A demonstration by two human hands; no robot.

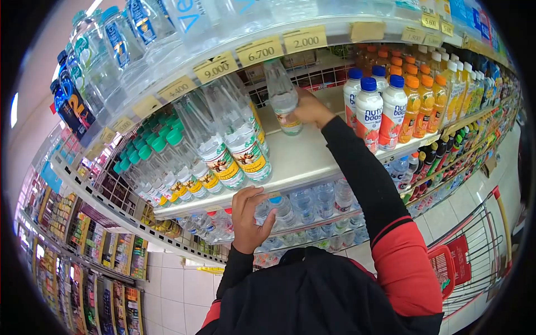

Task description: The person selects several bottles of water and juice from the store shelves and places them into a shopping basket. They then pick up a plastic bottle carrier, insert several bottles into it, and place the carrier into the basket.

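Reaching into the middle shelf [312, 159], my right hand [310, 109] grips a clear plastic bottle [283, 100] around its labelled lower part. That bottle stands nearly upright toward the back of the shelf. My left hand [251, 218] is open, its fingers raised at the shelf's front edge and holding nothing. Just beyond those fingers are large clear bottles [251, 153] with yellow labels. Smaller bottles with green caps [176, 137] line up to their left. White bottles with blue caps [369, 111] stand to the right of my right forearm.
Orange drink bottles [424, 106] fill the shelf farther right. Overhead, the upper shelf's edge carries price tags [259, 51]. Water bottles [304, 204] sit on the shelf below. A shopping cart [474, 251] with a red basket [441, 268] is at my lower right.
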